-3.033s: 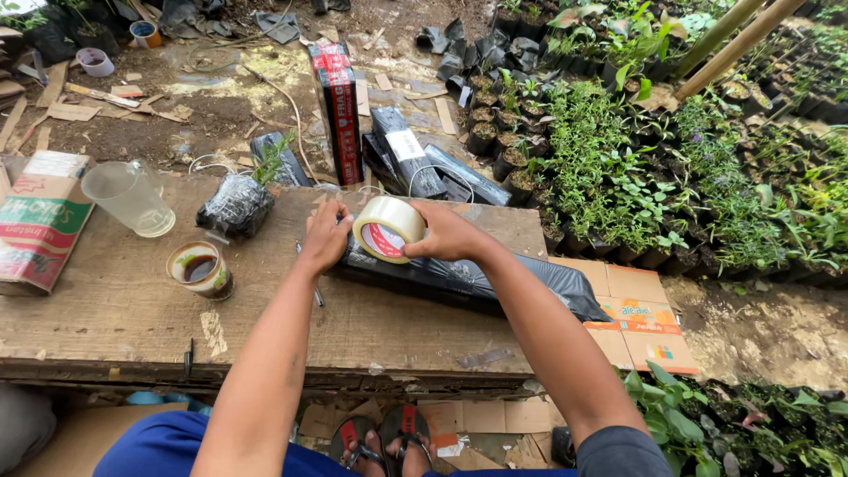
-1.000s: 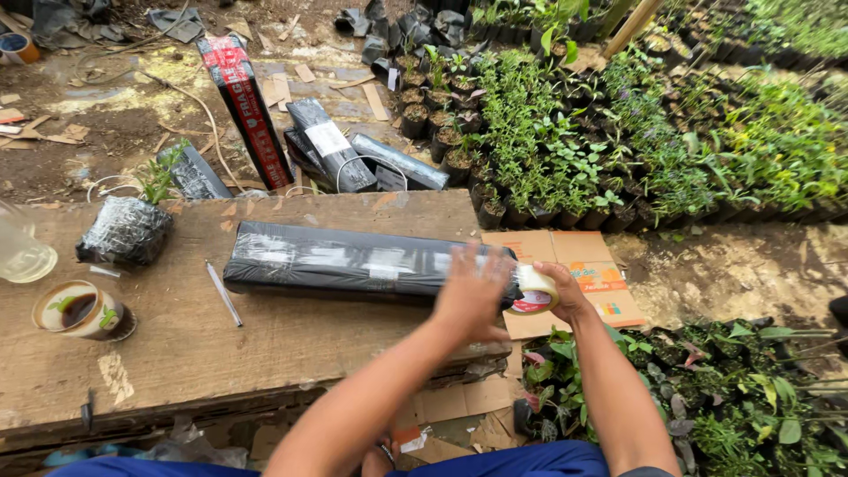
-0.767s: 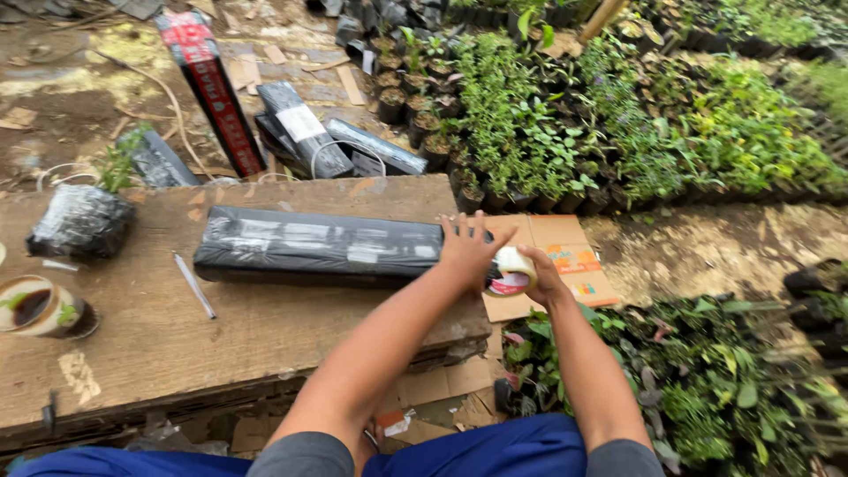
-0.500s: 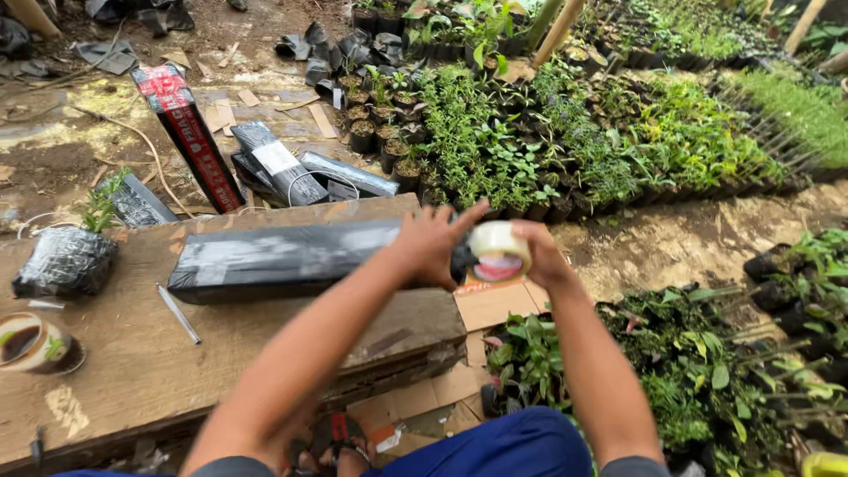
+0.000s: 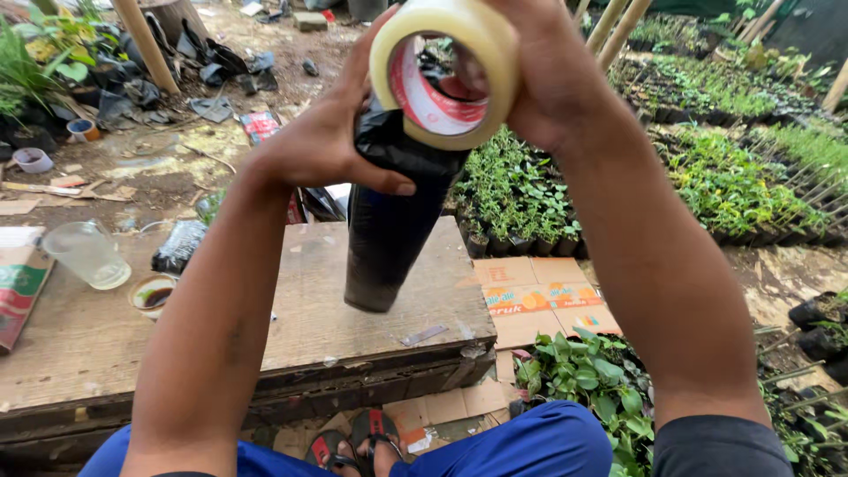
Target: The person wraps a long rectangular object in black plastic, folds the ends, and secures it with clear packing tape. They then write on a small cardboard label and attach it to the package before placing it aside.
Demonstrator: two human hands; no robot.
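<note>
Holding a long black-wrapped bundle (image 5: 389,221) up off the wooden table (image 5: 353,309), tilted nearly upright with its lower end hanging above the boards and its upper end raised toward the camera. Left hand (image 5: 327,146) clamped around the bundle's upper part, thumb lying across the black plastic, fingers curled behind it, forearm rising steeply from the lower left. Right hand (image 5: 552,75) raised at the top of the view, closed on a roll of clear packing tape (image 5: 442,71) with a red-and-white core, roll pressed against the top end of the bundle, open centre facing the camera. Right forearm angled down toward the lower right, elbow bent, dark sleeve at the frame's edge. Both hands lifted high, close together, just beside each other across the bundle's top.

Resting on the table at left: 1 clear plastic cup (image 5: 88,256), 1 smaller tape roll (image 5: 152,294) lying flat, 1 small black plastic bag of soil (image 5: 179,246). Flattened orange-printed cardboard (image 5: 539,291) lying on the ground to the right of the table, rows of seedlings in black bags (image 5: 521,199) beyond it.
</note>
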